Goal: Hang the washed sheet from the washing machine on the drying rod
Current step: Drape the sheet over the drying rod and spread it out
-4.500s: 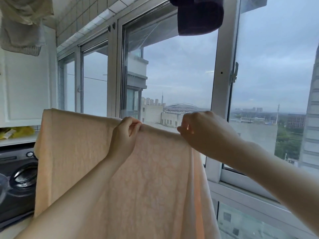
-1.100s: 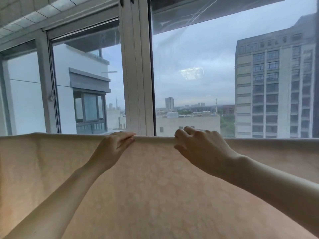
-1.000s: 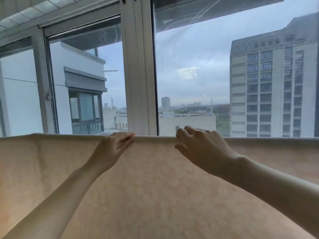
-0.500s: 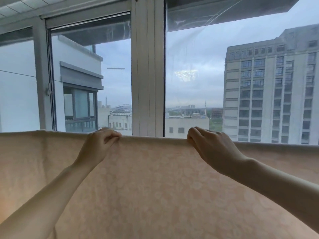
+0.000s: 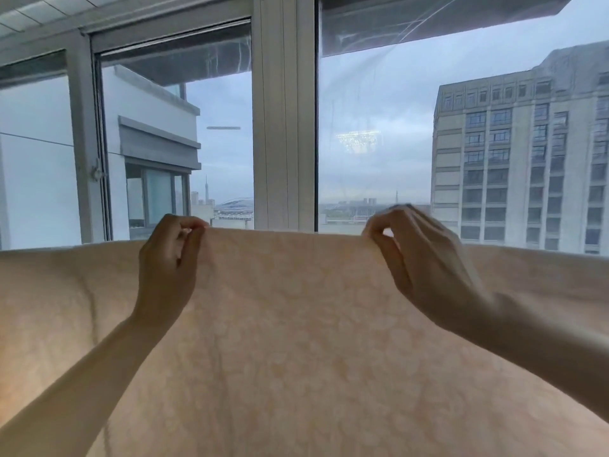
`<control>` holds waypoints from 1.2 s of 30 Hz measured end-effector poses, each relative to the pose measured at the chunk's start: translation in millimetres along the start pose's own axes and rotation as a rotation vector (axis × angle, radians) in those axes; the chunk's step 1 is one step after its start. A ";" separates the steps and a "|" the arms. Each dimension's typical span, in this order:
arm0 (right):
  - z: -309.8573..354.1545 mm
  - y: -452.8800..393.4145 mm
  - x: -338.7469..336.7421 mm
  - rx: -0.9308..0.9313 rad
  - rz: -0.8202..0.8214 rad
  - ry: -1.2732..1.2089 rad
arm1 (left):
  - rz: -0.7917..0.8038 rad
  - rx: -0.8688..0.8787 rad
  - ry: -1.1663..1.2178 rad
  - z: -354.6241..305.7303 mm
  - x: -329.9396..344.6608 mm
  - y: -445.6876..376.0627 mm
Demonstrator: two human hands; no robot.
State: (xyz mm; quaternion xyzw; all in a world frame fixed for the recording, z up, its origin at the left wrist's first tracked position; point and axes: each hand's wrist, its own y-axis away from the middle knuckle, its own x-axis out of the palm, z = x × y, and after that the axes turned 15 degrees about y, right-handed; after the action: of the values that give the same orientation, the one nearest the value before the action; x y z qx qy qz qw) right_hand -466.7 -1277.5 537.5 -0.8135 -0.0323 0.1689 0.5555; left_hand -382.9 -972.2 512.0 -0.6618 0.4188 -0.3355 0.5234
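A pale peach patterned sheet (image 5: pixel 290 324) spans the whole width of the view, its top fold running level in front of me. The drying rod is hidden under that fold. My left hand (image 5: pixel 168 262) pinches the top edge left of centre, thumb against fingertips. My right hand (image 5: pixel 418 258) pinches the same edge right of centre; its outer fingers are spread and blurred. The stretch of sheet between the two hands stands slightly higher than the rest of the fold.
Right behind the sheet stands a white-framed window with a wide centre post (image 5: pixel 283 127). A latch (image 5: pixel 96 173) sits on the left frame. Buildings and grey sky show through the glass.
Both hands have slid apart along the top edge, the left one leftward and the right one rightward. They went from resting over the fold to pinching it, and the pinched part has risen a little.
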 end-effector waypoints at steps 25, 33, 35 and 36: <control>-15.8 35.5 48.2 -0.246 0.206 0.211 | 0.287 -0.200 -0.044 70.0 19.2 9.4; 26.3 6.1 88.0 -0.249 0.284 0.214 | 0.251 -0.173 -0.068 100.9 -3.1 9.0; 40.3 -4.2 99.7 -0.259 0.290 0.210 | 0.239 -0.186 -0.092 112.8 -14.5 6.5; 47.7 -9.8 105.9 -0.263 0.291 0.208 | 0.240 -0.197 -0.101 120.3 -21.7 5.4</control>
State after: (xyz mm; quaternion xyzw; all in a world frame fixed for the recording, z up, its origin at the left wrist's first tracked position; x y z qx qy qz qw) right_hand -380.6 -1205.7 505.7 -0.8881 0.1213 0.1568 0.4146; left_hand -287.0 -903.6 479.3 -0.6711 0.4988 -0.1942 0.5130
